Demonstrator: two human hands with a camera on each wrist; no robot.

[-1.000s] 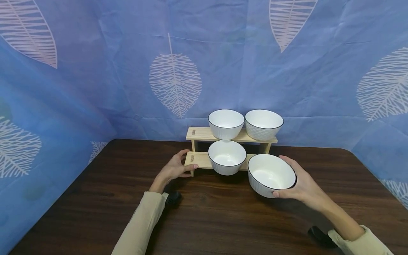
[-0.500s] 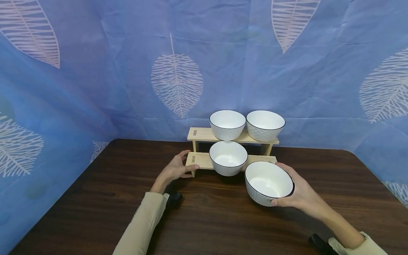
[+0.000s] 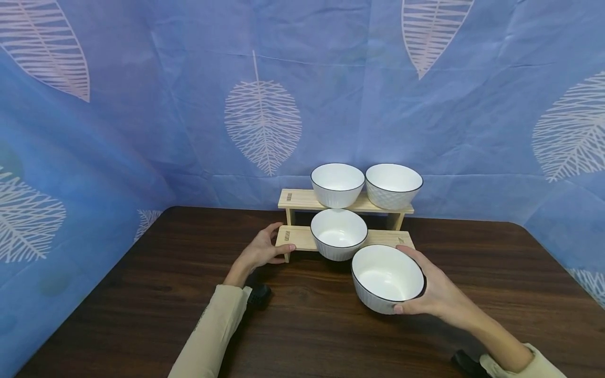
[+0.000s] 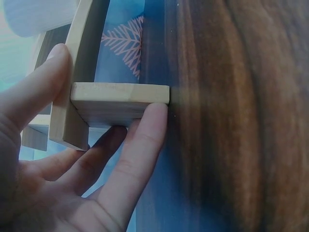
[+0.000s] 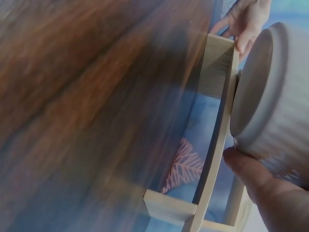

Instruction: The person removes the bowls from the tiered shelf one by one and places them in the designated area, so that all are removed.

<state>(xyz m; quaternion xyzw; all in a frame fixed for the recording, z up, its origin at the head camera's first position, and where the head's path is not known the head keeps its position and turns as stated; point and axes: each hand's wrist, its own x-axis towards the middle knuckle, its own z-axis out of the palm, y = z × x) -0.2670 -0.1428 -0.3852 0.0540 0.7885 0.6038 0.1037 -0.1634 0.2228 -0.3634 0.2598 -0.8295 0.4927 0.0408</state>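
My right hand point(image 3: 441, 291) grips a white ribbed bowl point(image 3: 387, 275) with a dark rim by its right side. In the right wrist view the bowl point(image 5: 270, 92) is off the table, in front of the lower shelf, my thumb point(image 5: 260, 186) against its side. My left hand point(image 3: 260, 248) holds the left end of the lower wooden shelf point(image 3: 302, 239). Seen from the left wrist, the thumb is on the shelf board and a fingertip touches its leg point(image 4: 120, 104). Another white bowl point(image 3: 338, 234) stands on this lower shelf, left of the held one.
Behind, a higher wooden shelf point(image 3: 302, 199) bears a ribbed white bowl point(image 3: 337, 185) and a white bowl with a diamond pattern point(image 3: 394, 186), side by side. A blue leaf-print cloth point(image 3: 189, 105) hangs behind the dark wooden table point(image 3: 302, 336).
My right hand has brought the bowl toward me and to the left, uncovering the right end of the lower shelf. The left hand keeps its hold on the shelf.
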